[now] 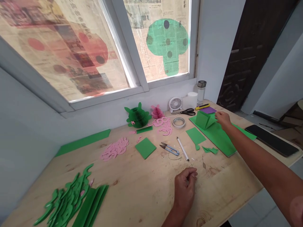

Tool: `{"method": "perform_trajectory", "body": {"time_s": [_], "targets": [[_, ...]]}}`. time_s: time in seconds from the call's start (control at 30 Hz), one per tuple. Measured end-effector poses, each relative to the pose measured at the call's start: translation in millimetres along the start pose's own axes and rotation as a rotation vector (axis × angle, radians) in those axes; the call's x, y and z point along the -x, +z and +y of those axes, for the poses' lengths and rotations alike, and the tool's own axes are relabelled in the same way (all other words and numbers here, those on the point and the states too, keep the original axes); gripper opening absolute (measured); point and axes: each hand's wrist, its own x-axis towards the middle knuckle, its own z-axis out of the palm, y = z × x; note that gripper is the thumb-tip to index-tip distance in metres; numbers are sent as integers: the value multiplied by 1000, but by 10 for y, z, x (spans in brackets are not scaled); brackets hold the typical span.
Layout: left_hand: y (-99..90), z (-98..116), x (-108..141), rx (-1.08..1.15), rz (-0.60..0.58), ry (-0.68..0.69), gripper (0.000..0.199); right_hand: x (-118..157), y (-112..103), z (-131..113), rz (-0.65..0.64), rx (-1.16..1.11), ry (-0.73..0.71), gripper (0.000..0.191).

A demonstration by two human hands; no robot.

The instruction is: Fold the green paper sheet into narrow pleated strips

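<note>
The plywood tabletop (132, 195) is running beneath a window (94, 47) papered with newspaper and coloured cut-outs, while a dark carved door (251, 53) is standing off to the right. Pink paper cut-outs (114, 148) and green paper cut-outs (67, 197) are lying across the wood, near a green honeycomb paper turtle (137, 116). The right hand (223, 120) is reaching far across, its grip open, with its fingers (218, 115) resting on a large green sheet (219, 137) just beside a folded green paper piece (203, 120). The left hand (186, 189) is hanging over the wood nearer the person, its grip curled shut (anything pinched inside is hidden), and it is sitting near a white pen (182, 148) and blue-handled thread snips (169, 148).
</note>
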Motion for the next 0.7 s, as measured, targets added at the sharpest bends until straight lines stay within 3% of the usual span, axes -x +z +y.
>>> {"method": "perform_trajectory", "body": {"time_s": [0.17, 0.4, 0.43, 0.5, 0.6, 0.7], "targets": [[1, -10, -5, -20, 2, 3, 22, 172, -60, 37, 128, -23, -69, 39], [5, 20, -5, 3, 11, -8, 23, 637, -87, -260, 127, -80, -370, 39], [6, 22, -4, 5, 13, -11, 23, 723, -100, -314, 139, -75, -433, 38], [6, 25, -3, 5, 15, -16, 23, 904, -120, -422, 175, 3, -740, 37], [2, 33, 0, -4, 15, -21, 23, 1144, -102, -561, 44, 113, -1114, 39], [-5, 43, 0, -1, 12, -32, 22, 1226, -18, -615, -67, 237, -1244, 34]]}}
